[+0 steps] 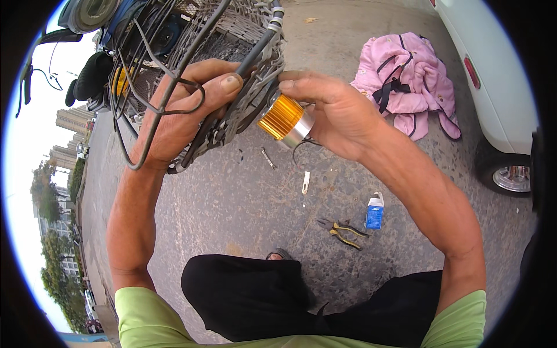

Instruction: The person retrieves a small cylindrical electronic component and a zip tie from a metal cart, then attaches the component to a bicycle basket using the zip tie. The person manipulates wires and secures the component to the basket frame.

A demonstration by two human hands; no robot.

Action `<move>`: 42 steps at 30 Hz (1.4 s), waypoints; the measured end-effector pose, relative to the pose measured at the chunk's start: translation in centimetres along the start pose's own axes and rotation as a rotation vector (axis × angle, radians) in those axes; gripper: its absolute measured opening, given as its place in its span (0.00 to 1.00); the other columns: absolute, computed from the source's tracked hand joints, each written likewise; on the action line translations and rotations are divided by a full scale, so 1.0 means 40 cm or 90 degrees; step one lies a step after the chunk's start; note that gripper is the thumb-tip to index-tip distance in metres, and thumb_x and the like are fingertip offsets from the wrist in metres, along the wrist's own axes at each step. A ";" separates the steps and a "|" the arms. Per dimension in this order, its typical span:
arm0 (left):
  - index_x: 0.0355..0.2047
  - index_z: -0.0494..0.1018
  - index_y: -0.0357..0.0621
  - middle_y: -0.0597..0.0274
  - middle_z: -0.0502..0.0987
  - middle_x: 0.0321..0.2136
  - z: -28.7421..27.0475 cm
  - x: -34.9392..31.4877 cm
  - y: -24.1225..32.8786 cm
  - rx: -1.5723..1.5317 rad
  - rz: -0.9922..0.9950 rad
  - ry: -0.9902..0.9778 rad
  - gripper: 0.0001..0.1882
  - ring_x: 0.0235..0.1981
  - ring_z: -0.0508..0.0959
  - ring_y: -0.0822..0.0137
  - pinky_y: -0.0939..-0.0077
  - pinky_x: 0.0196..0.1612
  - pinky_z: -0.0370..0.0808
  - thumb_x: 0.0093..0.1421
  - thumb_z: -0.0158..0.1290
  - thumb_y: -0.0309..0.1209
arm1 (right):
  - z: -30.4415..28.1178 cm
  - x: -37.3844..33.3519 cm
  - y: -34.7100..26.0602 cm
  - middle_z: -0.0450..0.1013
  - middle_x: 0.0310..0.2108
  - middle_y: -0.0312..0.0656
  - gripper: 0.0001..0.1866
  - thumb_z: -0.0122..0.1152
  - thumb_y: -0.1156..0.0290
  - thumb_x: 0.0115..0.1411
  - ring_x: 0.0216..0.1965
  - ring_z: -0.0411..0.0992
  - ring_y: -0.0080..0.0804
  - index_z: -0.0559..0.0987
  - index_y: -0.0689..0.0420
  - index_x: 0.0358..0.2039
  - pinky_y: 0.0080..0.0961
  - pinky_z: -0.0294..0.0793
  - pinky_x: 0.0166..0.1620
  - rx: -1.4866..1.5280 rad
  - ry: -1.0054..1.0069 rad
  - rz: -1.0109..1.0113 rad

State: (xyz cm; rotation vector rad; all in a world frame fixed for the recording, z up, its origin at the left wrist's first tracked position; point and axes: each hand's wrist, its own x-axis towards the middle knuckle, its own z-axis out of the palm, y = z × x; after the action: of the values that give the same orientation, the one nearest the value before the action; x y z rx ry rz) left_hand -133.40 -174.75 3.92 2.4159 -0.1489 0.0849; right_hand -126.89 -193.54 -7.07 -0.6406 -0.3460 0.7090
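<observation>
My left hand (188, 113) reaches through a bent black metal rack (152, 136) and is closed on the edge of a woven grey basket (235, 32), thumb on top near a dark tube. My right hand (342, 116) is closed round a short finned cylinder, gold with a silver end, like a small spotlight (283, 119). Its thumb presses at the basket's edge, and the fingers behind the cylinder are partly hidden. A thin dark wire (297, 152) hangs below the cylinder. How the cylinder joins the basket cannot be made out.
On the ground lie yellow-and-black pliers (342, 232), a blue-and-white box (375, 213), a small wrench (268, 158) and a white strip (306, 182). A pink quilted cover (406, 81) lies near a pale car (493, 64) at the right.
</observation>
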 end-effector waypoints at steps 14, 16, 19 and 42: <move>0.45 0.77 0.37 0.70 0.69 0.24 -0.003 0.000 0.021 0.041 -0.003 -0.013 0.20 0.26 0.67 0.78 0.82 0.30 0.63 0.64 0.50 0.43 | 0.015 0.006 0.030 0.72 0.43 0.44 0.21 0.74 0.73 0.51 0.44 0.74 0.27 0.75 0.67 0.42 0.21 0.76 0.46 -0.326 0.083 -0.406; 0.43 0.77 0.39 0.71 0.69 0.23 -0.001 0.001 0.013 0.040 0.006 -0.004 0.20 0.26 0.67 0.78 0.82 0.30 0.63 0.64 0.51 0.44 | 0.010 0.020 0.037 0.71 0.41 0.41 0.20 0.74 0.74 0.50 0.43 0.74 0.26 0.75 0.65 0.40 0.21 0.76 0.46 -0.360 0.080 -0.460; 0.43 0.77 0.38 0.70 0.69 0.23 -0.005 0.003 0.006 0.027 0.027 -0.016 0.20 0.26 0.67 0.78 0.82 0.29 0.63 0.64 0.51 0.44 | 0.010 0.032 0.042 0.69 0.40 0.39 0.18 0.74 0.75 0.49 0.42 0.74 0.26 0.75 0.64 0.38 0.21 0.76 0.46 -0.385 0.091 -0.493; 0.43 0.76 0.37 0.69 0.72 0.24 -0.009 0.009 0.005 0.050 0.025 -0.014 0.19 0.26 0.69 0.78 0.82 0.31 0.67 0.66 0.51 0.42 | 0.062 0.025 0.035 0.77 0.30 0.44 0.15 0.72 0.70 0.49 0.32 0.76 0.27 0.77 0.66 0.33 0.24 0.76 0.37 -0.446 0.185 -0.490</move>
State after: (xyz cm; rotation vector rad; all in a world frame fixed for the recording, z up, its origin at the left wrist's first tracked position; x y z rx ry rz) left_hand -133.08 -174.69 4.34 2.4936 -0.2075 0.0832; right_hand -128.10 -190.98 -6.02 -1.1619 -0.5309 -0.2727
